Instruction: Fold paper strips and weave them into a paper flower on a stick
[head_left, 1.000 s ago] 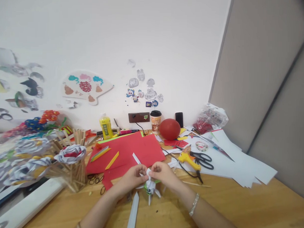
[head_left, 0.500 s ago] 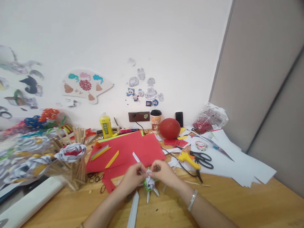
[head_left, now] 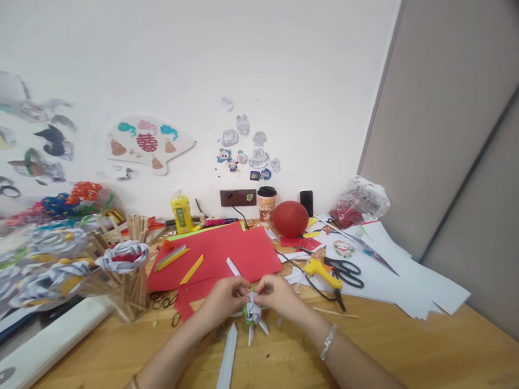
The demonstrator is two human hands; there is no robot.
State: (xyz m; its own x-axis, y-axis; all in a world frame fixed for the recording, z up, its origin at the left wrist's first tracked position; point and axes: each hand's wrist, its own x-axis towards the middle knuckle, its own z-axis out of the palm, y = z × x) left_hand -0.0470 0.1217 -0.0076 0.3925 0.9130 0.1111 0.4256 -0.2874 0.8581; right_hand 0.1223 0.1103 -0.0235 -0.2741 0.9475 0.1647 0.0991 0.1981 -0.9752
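Pinching a white-and-green paper piece [head_left: 252, 312] between fingers [head_left: 241, 284] of left hand [head_left: 225, 299] and right hand [head_left: 278, 295]; apparently folded through the middle, seemingly unfinished at the protruding points.

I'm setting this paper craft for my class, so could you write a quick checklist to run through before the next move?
1. Left hand at the white-and-green folded-paper piece: ok, fingertips at its far end.
2. Right hand at the piece too: ok, fingertips opposite the left's.
3. Loose white paper strip within reach: ok, on the wooden table beside the left forearm.
4. Black-handled scissors apart from both hands: ok, off to the right.
5. Yellow glue gun switched off: cannot tell.
6. Tools set apart from each other: not ok, glue gun and scissors lie crowded together.
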